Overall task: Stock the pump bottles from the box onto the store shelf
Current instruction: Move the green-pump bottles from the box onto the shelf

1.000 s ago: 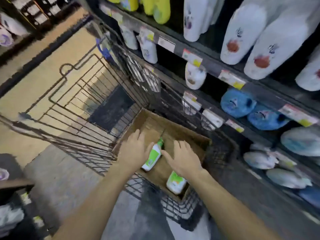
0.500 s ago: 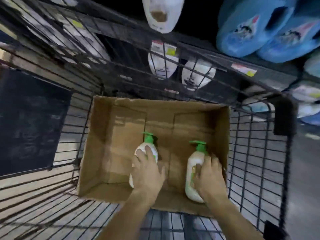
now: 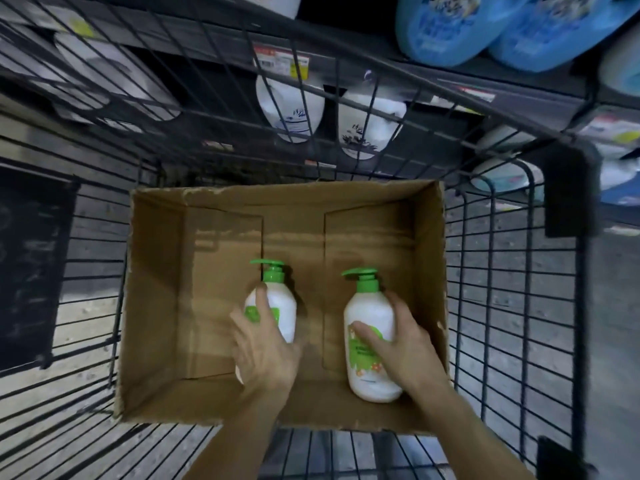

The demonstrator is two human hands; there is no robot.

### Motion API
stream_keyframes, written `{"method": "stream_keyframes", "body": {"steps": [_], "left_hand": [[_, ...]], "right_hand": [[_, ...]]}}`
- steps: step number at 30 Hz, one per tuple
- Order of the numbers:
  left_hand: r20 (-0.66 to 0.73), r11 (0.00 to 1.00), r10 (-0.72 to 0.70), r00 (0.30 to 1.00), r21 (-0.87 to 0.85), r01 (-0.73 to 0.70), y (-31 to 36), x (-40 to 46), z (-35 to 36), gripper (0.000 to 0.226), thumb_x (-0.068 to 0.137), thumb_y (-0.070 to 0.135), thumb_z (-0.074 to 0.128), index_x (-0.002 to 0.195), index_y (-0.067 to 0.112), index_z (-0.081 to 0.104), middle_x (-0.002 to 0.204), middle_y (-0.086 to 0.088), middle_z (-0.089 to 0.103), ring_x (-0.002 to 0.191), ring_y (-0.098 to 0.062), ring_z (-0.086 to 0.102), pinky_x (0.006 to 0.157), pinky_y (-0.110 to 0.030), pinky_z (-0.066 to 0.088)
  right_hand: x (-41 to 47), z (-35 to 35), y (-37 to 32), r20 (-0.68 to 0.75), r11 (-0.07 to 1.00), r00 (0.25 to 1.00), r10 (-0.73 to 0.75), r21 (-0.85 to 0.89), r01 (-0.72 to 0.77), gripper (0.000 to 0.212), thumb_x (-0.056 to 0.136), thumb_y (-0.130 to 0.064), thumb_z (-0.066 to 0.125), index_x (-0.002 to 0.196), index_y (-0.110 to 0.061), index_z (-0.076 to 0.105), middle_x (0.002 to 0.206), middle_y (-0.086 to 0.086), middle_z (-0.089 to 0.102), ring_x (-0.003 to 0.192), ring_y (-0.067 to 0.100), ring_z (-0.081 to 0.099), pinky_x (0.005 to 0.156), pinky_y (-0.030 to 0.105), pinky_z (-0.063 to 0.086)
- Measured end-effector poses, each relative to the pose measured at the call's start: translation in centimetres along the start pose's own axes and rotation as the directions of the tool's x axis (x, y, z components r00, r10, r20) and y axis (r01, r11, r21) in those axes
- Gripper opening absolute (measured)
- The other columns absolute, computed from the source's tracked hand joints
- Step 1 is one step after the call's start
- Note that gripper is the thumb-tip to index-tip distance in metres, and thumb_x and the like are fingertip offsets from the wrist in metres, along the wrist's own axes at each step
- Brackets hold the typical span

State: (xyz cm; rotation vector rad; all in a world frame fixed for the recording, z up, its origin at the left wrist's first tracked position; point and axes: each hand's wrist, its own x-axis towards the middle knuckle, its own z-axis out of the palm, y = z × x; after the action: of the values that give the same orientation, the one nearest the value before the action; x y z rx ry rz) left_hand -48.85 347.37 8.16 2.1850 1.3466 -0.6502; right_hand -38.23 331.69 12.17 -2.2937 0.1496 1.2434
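Dim store shelving (image 3: 415,69) fills the top of the frame above a cardboard box (image 3: 156,306) at centre, where two pump bottles are gripped, the left bottle (image 3: 277,306) by the left hand (image 3: 266,351) and the right bottle (image 3: 369,327) by the right hand (image 3: 405,348), and the pick-up step is judged under way, with a lift toward the shelf needed next.

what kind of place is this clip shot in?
Most likely a retail store aisle. A wire shopping cart holds the cardboard box, and behind it stand shelves with price tags and rows of blue refill pouches.
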Motion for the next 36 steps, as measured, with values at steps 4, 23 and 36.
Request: {"method": "stream_keyframes", "body": {"steps": [4,23,36], "left_hand": [[0.157,0.892,-0.092,0.983,-0.426,0.151,-0.4,0.2,-2.7,0.112,0.059,0.034,0.081,0.147,0.03,0.011,0.139,-0.015,0.037,0.116,-0.037,0.049,0.089,-0.042,0.045],[-0.074,0.281,0.484,0.872,-0.93,-0.235,15.0,-22.1,-31.8,0.096,0.029,0.044,0.093,0.117,0.031,0.055,0.099,-0.004,0.075,0.082,-0.027,0.074,0.058,-0.036,0.058],[-0.556,-0.08,0.55,0.624,-0.778,-0.623,38.6,-43.3,-37.0,0.071,0.053,0.038,0.073,0.121,0.028,0.053,0.094,-0.001,0.072,0.077,-0.019,0.073,0.057,-0.032,0.057]], "right_hand": [[-0.7,-0.4,-1.0,-0.035,0.992,0.998,-0.056,0.113,0.06,0.076,0.082,-0.049,0.071,0.147,-0.036,0.034,0.117,-0.008,0.059,0.103,0.012,0.055,0.087,0.026,0.042],[-24.4,-26.0,-14.6,-0.397,0.684,0.695,-0.599,0.196,0.702,0.059,0.072,-0.056,0.077,0.122,-0.059,0.047,0.108,-0.024,0.067,0.095,-0.004,0.065,0.081,0.033,0.059],[-38.3,-53.3,-9.4,-0.608,0.441,0.396,-0.688,0.082,0.894,0.064,0.064,-0.066,0.071,0.123,-0.055,0.048,0.109,-0.014,0.068,0.1,0.013,0.066,0.087,0.044,0.056]]}}
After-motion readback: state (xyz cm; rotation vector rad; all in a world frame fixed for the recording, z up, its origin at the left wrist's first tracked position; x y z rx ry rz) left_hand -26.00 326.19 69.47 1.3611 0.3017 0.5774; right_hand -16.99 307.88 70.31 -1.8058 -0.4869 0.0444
